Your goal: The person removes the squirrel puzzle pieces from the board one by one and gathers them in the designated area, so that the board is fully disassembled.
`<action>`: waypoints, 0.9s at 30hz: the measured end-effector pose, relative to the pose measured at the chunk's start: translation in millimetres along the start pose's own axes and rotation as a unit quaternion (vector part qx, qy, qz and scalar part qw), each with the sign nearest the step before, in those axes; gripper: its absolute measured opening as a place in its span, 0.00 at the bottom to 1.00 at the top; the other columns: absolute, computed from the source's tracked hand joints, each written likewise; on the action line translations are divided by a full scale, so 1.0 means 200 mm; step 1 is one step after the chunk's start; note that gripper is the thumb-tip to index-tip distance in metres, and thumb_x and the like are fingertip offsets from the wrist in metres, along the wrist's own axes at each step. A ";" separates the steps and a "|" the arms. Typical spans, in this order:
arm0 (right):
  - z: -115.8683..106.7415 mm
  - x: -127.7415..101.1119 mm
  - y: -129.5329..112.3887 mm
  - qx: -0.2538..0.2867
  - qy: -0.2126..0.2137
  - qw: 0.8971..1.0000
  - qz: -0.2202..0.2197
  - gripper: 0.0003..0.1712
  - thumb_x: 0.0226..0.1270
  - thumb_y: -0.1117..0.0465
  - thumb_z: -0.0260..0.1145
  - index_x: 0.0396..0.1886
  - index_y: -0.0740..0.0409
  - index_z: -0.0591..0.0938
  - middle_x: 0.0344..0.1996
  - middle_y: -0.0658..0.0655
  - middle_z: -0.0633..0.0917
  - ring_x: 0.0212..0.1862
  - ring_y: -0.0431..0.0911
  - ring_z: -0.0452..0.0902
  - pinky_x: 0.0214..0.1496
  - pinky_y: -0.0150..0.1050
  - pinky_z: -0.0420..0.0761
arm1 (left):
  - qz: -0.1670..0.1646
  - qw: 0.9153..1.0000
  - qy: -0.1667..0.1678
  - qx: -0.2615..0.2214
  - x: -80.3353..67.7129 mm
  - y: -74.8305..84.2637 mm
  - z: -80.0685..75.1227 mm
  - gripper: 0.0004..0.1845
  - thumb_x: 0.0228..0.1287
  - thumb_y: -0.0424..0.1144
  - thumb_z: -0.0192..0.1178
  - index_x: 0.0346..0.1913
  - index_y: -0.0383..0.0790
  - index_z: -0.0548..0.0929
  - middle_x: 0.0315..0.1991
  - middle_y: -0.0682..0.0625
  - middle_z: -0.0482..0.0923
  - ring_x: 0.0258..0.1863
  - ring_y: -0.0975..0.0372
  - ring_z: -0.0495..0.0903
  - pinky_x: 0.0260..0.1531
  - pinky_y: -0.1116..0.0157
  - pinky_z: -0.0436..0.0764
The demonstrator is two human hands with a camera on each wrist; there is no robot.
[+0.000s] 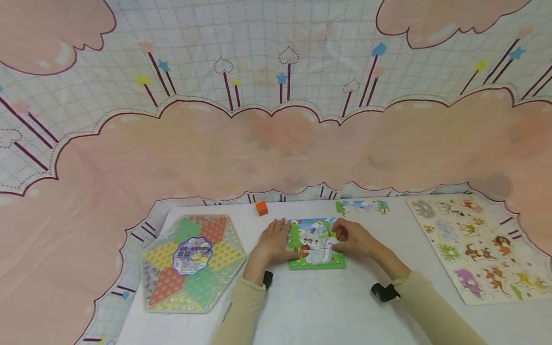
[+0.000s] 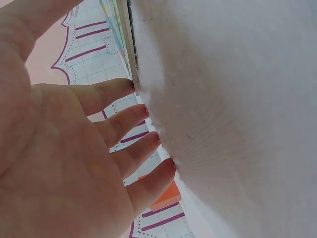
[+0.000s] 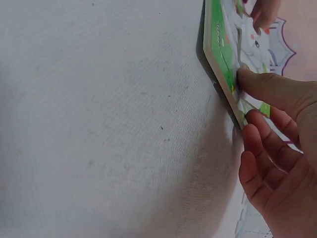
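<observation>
A squirrel jigsaw puzzle (image 1: 316, 261) in a green-edged board lies flat on the white table. My left hand (image 1: 272, 242) rests along its left side, fingers stretched out and thumb over the picture's lower left. In the left wrist view its fingertips (image 2: 166, 171) touch the tabletop beside the board's edge. My right hand (image 1: 355, 238) is at the board's right edge. Seen from the right wrist, the thumb (image 3: 262, 89) and curled index finger pinch a puzzle piece (image 3: 251, 105) at the board's side. The fingers partly hide this piece.
Several loose puzzle pieces (image 1: 364, 206) lie behind the board, towards the right. An orange block (image 1: 261, 208) stands at the back. On the left is a hexagonal packaged board game (image 1: 194, 282); on the right, an animal peg-style puzzle board (image 1: 457, 230). A patterned cloth (image 1: 276, 148) hangs behind.
</observation>
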State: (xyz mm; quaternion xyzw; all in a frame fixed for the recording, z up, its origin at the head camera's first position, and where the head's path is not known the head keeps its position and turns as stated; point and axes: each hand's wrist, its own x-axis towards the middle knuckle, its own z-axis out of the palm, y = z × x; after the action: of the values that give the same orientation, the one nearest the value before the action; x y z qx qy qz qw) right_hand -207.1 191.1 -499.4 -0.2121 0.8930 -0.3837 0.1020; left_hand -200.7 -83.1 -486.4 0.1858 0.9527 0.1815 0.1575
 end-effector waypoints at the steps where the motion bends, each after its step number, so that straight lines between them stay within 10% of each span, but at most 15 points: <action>1: 0.00 0.00 0.00 0.006 -0.001 1.000 -0.002 0.21 0.51 0.65 0.78 0.41 0.61 0.77 0.28 0.52 0.77 0.33 0.44 0.71 0.36 0.34 0.74 | 0.001 1.000 0.000 0.001 0.00 0.00 0.00 0.51 0.54 0.57 0.71 0.74 0.35 0.60 0.75 0.37 0.54 0.75 0.43 0.50 0.70 0.45 0.55; 18: 0.02 0.03 0.05 0.066 0.020 0.998 0.003 0.10 0.61 0.68 0.70 0.41 0.67 0.82 0.28 0.52 0.80 0.31 0.43 0.74 0.35 0.32 0.76 | 0.001 1.000 0.004 -0.005 0.00 0.01 0.00 0.49 0.57 0.55 0.70 0.74 0.34 0.62 0.75 0.37 0.53 0.75 0.43 0.50 0.71 0.45 0.55; 27: 0.02 0.02 0.05 0.069 0.020 0.997 0.011 0.09 0.61 0.68 0.69 0.41 0.67 0.83 0.28 0.52 0.80 0.32 0.43 0.74 0.35 0.31 0.75 | 0.100 0.993 0.059 0.014 0.02 0.09 0.02 0.36 0.59 0.50 0.69 0.68 0.40 0.73 0.70 0.41 0.65 0.68 0.48 0.62 0.63 0.49 0.68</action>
State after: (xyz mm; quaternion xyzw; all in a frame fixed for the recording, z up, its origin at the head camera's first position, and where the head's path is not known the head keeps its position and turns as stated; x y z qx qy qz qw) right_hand -212.8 192.5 -510.8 -0.1868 0.8685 -0.4474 0.1028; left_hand -198.0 -65.2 -484.1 0.2711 0.9395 0.1938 0.0794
